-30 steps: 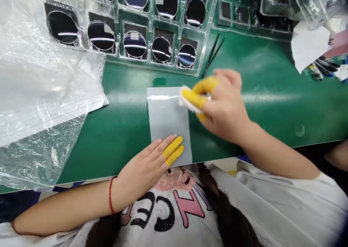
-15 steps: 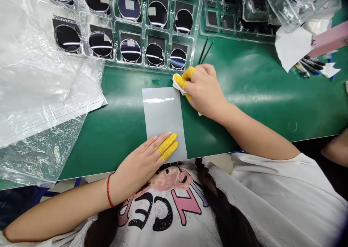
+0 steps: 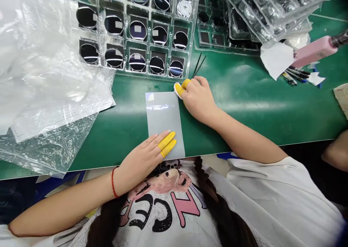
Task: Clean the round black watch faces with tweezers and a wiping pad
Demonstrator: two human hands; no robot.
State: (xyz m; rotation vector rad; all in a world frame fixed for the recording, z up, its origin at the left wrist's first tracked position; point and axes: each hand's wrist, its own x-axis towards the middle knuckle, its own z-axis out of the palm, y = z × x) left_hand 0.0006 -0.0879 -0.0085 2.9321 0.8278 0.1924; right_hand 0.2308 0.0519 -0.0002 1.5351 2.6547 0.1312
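Note:
A grey rectangular sheet (image 3: pixel 163 122) lies on the green table near its front edge, with bright reflections across its upper part. My left hand (image 3: pixel 146 154) rests flat on the sheet's lower part, fingers stretched out, two of them in yellow finger covers. At the sheet's upper right corner, my right hand (image 3: pixel 197 98) pinches a small white cloth (image 3: pixel 178 90) under its yellow-covered fingers. Just beyond my right hand lie dark tweezers (image 3: pixel 199 64) on the table.
A clear tray (image 3: pixel 125 72) of round dark discs stands beyond the sheet. Plastic film (image 3: pixel 49 76) and paper cover the left side. At the back right are stacked clear trays (image 3: pixel 272 15), a pink bottle (image 3: pixel 312 53) and several pens (image 3: pixel 295 74). Another person's arm (image 3: pixel 337 152) shows far right.
The view has shifted, showing more of the trays and the pink bottle. My right hand with the cloth now sits closer against the sheet's upper right corner. My left hand stays on the sheet.

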